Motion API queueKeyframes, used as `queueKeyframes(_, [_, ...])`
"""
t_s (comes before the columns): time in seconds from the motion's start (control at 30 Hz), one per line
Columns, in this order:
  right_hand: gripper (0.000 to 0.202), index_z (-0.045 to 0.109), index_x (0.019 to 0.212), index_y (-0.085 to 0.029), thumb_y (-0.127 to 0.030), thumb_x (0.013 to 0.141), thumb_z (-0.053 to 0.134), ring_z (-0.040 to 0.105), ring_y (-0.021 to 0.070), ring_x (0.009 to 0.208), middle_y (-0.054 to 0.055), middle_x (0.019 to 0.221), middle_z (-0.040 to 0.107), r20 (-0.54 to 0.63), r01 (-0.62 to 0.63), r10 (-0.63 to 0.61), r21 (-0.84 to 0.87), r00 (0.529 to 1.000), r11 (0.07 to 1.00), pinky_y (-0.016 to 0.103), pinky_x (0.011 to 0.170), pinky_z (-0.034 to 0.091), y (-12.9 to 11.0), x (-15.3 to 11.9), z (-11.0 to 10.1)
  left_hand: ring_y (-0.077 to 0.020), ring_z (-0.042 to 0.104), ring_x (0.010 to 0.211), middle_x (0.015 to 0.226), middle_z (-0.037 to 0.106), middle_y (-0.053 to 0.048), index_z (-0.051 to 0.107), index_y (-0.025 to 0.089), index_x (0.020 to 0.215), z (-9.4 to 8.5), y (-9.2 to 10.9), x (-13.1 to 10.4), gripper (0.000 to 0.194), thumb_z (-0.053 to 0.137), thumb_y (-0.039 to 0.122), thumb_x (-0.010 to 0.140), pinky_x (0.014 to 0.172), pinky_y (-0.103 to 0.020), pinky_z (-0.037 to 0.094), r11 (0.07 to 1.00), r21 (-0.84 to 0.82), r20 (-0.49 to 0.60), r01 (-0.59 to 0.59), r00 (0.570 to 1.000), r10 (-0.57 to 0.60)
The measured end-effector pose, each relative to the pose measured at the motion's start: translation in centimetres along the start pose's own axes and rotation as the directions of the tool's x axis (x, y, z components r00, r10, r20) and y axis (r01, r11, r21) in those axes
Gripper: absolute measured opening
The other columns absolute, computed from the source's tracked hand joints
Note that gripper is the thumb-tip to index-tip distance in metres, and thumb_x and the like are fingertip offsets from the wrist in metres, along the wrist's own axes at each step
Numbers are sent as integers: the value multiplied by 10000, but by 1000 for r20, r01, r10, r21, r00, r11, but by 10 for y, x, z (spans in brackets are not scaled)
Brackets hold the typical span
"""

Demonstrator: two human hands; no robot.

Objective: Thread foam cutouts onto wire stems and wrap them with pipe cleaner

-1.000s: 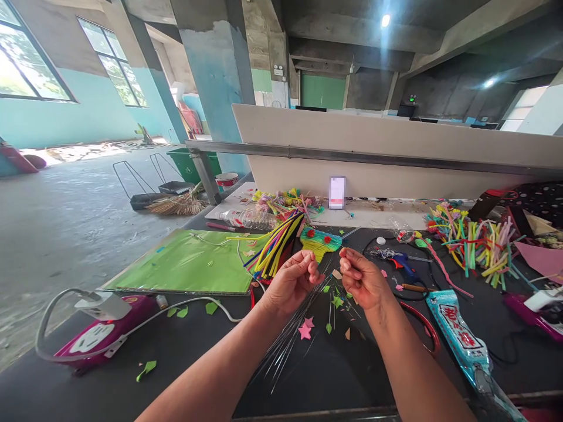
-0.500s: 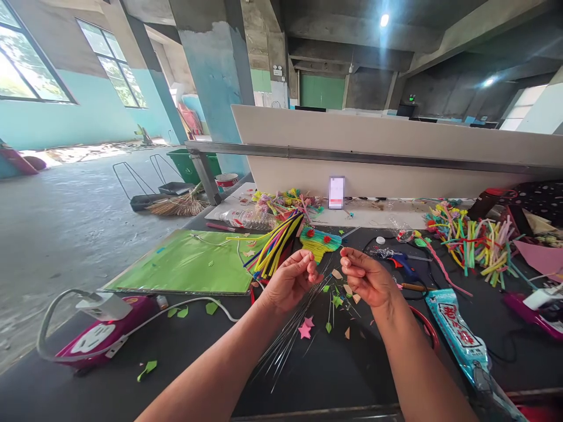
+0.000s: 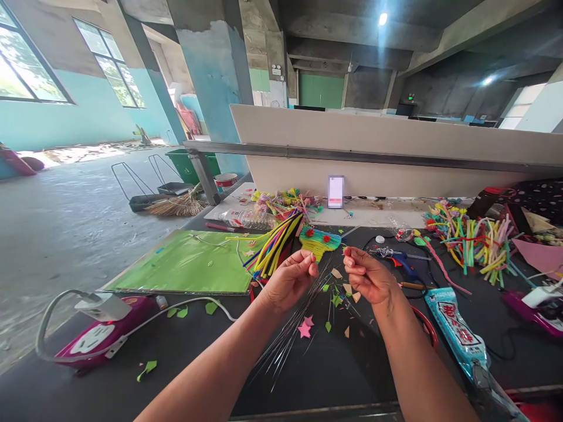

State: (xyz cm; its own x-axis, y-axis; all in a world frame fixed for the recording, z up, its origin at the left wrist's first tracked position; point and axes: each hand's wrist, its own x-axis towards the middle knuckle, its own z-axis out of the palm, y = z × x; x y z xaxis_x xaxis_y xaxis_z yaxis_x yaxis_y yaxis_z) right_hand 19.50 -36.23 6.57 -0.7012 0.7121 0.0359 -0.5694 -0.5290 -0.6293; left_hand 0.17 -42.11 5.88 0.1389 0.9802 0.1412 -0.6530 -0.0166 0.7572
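Inside table edge (image 3: 316,412), hands (image 3: 287,282) (image 3: 370,278) apart

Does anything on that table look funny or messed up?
Yes: the clear plastic bottle lies on its side behind the green sheet, not upright. Thin wires splay unevenly, and green scraps litter the black tabletop, which looks messy.

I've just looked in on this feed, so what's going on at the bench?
A person is working bare-handed over a dark table. The left hand and right hand are raised a little apart, fingertips pinched; whether they hold something thin is too small to tell. Just beyond them is a yellow-and-blue craft piece with red spots. Loose thin wires, pink stars and small green cut-outs lie on the table below.
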Motion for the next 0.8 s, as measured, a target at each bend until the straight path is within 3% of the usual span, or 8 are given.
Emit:
queueKeyframes(0.3, [96,647,838,-91,-120,750,674,376,-9,404,-22,618,531,-36,22,-21,9,999,1000,74,294,214,2,3,-3,-41,410,477,600,540,9,568,134,797,-3,-2,1,115,655,201,760,476,-150,330,1000,4,-22,17,1000,-17])
queueKeyframes(0.8, [109,658,841,-91,-120,740,686,385,-15,409,-18,627,552,-54,55,-56,-23,997,998,68,299,213,3,3,-1,-43,444,494,613,546,5,565,132,771,-3,-4,1,138,678,201,734,466,-135,336,1000,16,-51,10,999,-9])
